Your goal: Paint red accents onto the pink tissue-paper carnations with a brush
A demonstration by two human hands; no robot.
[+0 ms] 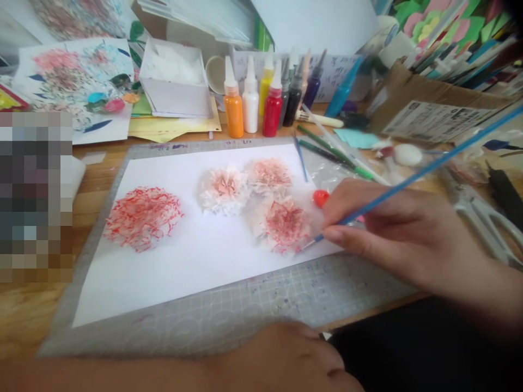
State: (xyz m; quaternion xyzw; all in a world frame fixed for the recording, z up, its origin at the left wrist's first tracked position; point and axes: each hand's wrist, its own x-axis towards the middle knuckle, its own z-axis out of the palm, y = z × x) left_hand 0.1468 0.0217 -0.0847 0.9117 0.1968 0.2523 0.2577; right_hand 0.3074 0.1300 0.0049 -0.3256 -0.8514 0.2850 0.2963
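Note:
My right hand (pixel 392 234) pinches a slim blue-handled paintbrush (pixel 412 177) between thumb and fingers. The brush's pale tip points down at the lower edge of a pink-red ruffled flower (pixel 286 224) on a white sheet of paper (pixel 163 288). Two paler ruffled flowers, a white one with a peach centre (pixel 224 188) and a peach one (pixel 270 175), sit just behind it. Apart on the left lies a larger red-tipped ruffled flower (pixel 143 218). My left hand (pixel 294 354) rests at the near edge, fingers curled; its palm side is hidden.
Under the paper lies a grey cutting mat (pixel 245 299). Several paint bottles (pixel 234 111) stand behind it, beside a white box (pixel 175 90). At right are scissors (pixel 482 218) and a cardboard box (pixel 433 103) of pens. A bright red blob (pixel 321 197) shows by my right hand.

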